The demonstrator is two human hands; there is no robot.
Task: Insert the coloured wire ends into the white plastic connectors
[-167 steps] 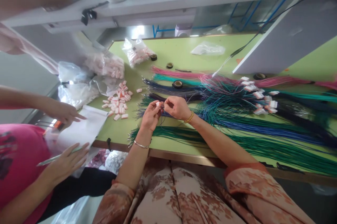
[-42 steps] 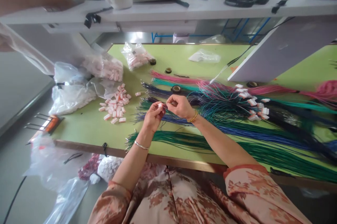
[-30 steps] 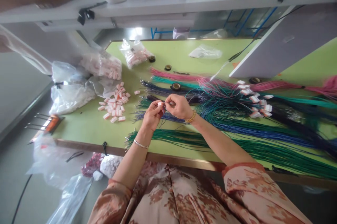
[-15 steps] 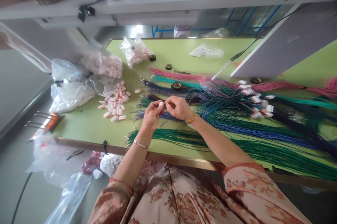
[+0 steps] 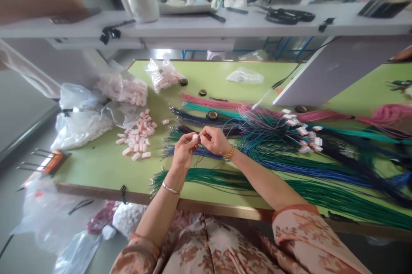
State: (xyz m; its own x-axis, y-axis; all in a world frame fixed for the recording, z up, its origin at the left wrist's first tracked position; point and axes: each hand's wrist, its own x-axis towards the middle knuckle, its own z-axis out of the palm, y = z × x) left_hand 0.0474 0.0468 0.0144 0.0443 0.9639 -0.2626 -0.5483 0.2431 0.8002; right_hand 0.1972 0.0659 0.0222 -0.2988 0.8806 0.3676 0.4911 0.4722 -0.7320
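Between the thumb and fingers of my left hand (image 5: 184,150) is a small white connector housing (image 5: 195,136). My right hand (image 5: 215,141) is closed in a pinch right against the housing's right side, on what looks like a thin dark wire whose tip the fingers hide. Beneath both hands lie bundles of blue wires (image 5: 277,163) and green wires (image 5: 244,178) with bare metal ends toward the left. A loose pile of white and orange connector housings (image 5: 138,134) lies left of my hands. To the right is a cluster of wired connectors (image 5: 304,132).
Bags of housings (image 5: 164,74) and a knotted plastic bag (image 5: 82,123) stand at the left. Rolls of black tape (image 5: 212,114) lie among the wires. A shelf (image 5: 193,29) crosses above the green table (image 5: 106,166), with a panel (image 5: 334,68) at right.
The view has tilted up, so the table sits lower in the picture and more shelf shows. My right fingers have come closer to the housing in my left hand.
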